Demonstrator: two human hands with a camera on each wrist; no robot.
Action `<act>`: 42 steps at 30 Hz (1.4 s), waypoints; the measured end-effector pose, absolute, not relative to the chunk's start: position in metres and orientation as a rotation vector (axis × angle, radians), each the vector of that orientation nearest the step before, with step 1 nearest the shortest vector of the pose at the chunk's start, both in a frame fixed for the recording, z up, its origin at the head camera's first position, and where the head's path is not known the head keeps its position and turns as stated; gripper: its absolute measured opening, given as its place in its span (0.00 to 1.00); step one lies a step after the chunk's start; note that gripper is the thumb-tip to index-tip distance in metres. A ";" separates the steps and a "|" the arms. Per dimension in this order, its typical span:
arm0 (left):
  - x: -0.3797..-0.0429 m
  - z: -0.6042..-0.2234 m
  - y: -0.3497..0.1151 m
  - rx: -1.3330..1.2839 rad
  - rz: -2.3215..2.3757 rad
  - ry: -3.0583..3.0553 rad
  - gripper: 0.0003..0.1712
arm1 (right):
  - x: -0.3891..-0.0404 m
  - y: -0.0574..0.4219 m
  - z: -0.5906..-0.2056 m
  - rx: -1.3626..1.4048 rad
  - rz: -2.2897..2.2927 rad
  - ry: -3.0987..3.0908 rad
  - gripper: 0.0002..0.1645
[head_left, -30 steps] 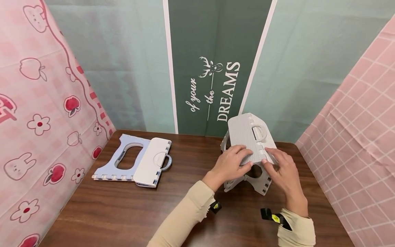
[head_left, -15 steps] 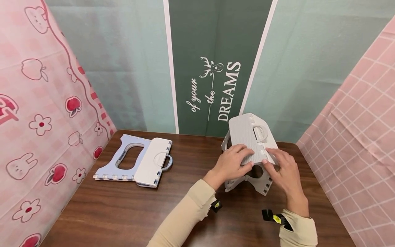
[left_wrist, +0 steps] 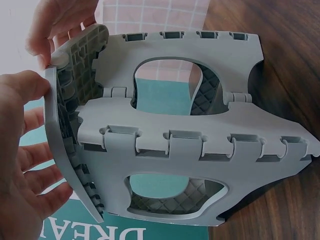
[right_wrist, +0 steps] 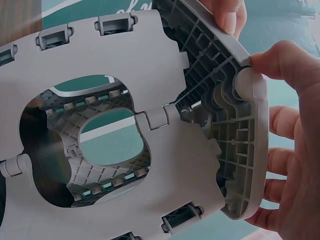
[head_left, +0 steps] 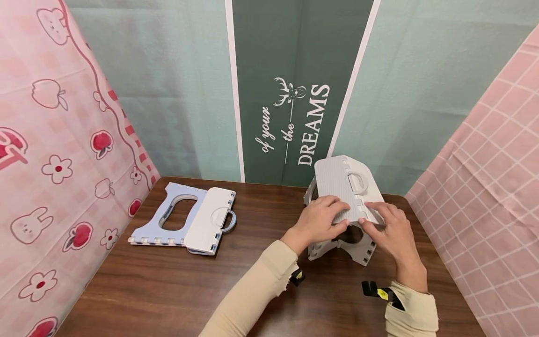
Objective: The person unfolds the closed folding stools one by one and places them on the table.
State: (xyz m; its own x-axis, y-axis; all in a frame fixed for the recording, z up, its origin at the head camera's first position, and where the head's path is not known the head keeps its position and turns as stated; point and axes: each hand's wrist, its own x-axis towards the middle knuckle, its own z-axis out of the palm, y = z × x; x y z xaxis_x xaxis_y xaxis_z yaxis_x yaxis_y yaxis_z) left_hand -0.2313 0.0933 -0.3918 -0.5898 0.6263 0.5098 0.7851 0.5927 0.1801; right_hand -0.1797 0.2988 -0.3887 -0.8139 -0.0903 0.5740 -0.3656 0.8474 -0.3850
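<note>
A grey folding step stool (head_left: 337, 180) stands on its legs at the right of the table, its two seat halves meeting in a shallow ridge with a loop handle. My left hand (head_left: 317, 220) rests with spread fingers on the ribbed left half, thumb near the front edge. On the right half lie the fingers of my right hand (head_left: 391, 229), its thumb at the front end of the ridge. The left wrist view shows the partly folded legs (left_wrist: 165, 125) and the left hand's relaxed fingers (left_wrist: 45, 175). Beneath the seat, the right wrist view shows a ribbed underside (right_wrist: 235, 150).
A blue and white folding stool (head_left: 206, 222) lies folded flat on the left of the brown wooden table (head_left: 168, 290). Patterned cloths hang on both sides, pink with fruit (head_left: 76, 164) and pink checked (head_left: 484, 164). A green cloth (head_left: 294, 47) hangs close behind.
Both hands keep their places on the grey stool's seat, whose halves look slightly flatter. The whole view has shifted a little.
</note>
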 end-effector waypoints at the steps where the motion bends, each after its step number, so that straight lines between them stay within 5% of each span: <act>1: -0.232 -0.392 0.093 -1.131 -0.545 -2.431 0.19 | -0.180 0.299 -0.389 0.331 0.657 -2.472 0.24; 42: -0.231 -0.385 0.092 -1.141 -0.398 -2.492 0.20 | -0.177 0.295 -0.385 0.303 0.504 -2.571 0.24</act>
State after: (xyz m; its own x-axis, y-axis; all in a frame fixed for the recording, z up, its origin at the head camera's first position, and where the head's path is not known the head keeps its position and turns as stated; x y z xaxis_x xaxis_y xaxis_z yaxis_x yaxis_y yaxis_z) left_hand -0.2310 0.0919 -0.3846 -0.6038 0.6638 0.4413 0.7682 0.6324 0.0998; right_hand -0.1769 0.2952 -0.3852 -0.8509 -0.1180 0.5118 -0.3024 0.9068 -0.2936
